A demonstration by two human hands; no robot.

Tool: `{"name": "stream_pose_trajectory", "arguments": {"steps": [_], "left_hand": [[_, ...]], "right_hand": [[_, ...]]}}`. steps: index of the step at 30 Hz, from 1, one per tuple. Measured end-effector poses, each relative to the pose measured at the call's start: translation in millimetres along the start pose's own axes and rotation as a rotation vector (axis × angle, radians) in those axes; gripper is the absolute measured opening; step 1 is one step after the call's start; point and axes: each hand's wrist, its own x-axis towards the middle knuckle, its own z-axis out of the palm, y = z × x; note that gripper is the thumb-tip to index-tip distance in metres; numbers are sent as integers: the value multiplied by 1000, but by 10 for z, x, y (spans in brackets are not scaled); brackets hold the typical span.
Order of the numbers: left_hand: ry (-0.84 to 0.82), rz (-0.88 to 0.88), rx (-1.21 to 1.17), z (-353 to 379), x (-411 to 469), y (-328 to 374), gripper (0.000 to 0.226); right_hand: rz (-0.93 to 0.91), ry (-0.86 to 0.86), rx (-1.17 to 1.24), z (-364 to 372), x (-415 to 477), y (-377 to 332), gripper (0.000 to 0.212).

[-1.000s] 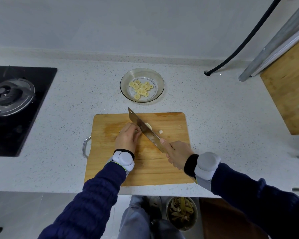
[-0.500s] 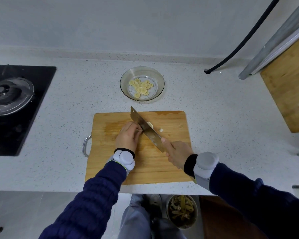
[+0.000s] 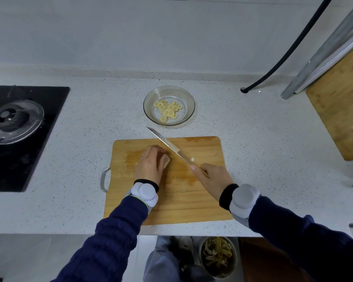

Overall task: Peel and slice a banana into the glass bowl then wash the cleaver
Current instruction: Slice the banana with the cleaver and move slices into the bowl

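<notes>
Counter [image 3: 243, 151]: pale speckled stone, running full width; front edge crosses low in the view, floor below it. Widest bare stretches lie at 9 o'clock and at 3 o'clock of the board.
Wall [image 3: 130, 31]: plain grey, meeting the counter along a low upstand at 12 o'clock.
Hob [image 3: 29, 159]: black glass with one burner, at 9 o'clock, well apart from the board.
Second board [image 3: 342, 110]: bamboo, at 2 o'clock by the right edge.
Board [image 3: 202, 196]: bamboo, centre, steel handle on its left end, near edge close to the counter's front edge.
Bowl [image 3: 189, 99]: clear glass, at 12 o'clock of the board, just beyond its far edge, holding banana slices [image 3: 167, 109].
Bin [image 3: 217, 256]: on the floor at 6 o'clock, full of peels.
Cleaver [image 3: 167, 144]: blade edge-on, tilted, tip past the board's far edge toward the bowl; a small banana bit stuck near the handle.
Right hand [image 3: 213, 181]: grip clamped on the cleaver handle.
Left hand [image 3: 151, 163]: fingers curled down on the board over the banana [image 3: 166, 160], only its cut end showing; just left of the blade.
</notes>
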Motion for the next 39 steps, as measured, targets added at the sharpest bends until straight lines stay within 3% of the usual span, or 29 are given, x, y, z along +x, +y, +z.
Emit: {"name": "stream_pose_trajectory", "arguments": {"steps": [7,12,17,23,27,31,35,39], "left_hand": [[94,-15,-37,-257,293,115,5],[157,11,-45,-409,591,187,13],[-69,119,68,-432,1014,88,42],[-72,320,95,-310,1389,-99,15],[-96,250,22,-263,1657,-99,29],[-220,165,74,-174,2002,-95,16],[-345,88,136,-130,2203,-144,21],[-310,81,122,-145,2301,-197,23]], "right_hand": [[-80,159,-195,-176,244,-194,51],[-55,185,-294,-352,508,-329,52],[-14,148,-344,-448,755,-384,50],[-24,125,-384,-463,963,-377,47],[-58,122,-401,-472,1066,-410,45],[-72,116,-435,-484,1200,-452,45],[-72,125,-442,-491,1328,-458,42],[-78,143,-441,-502,1432,-453,41]]}}
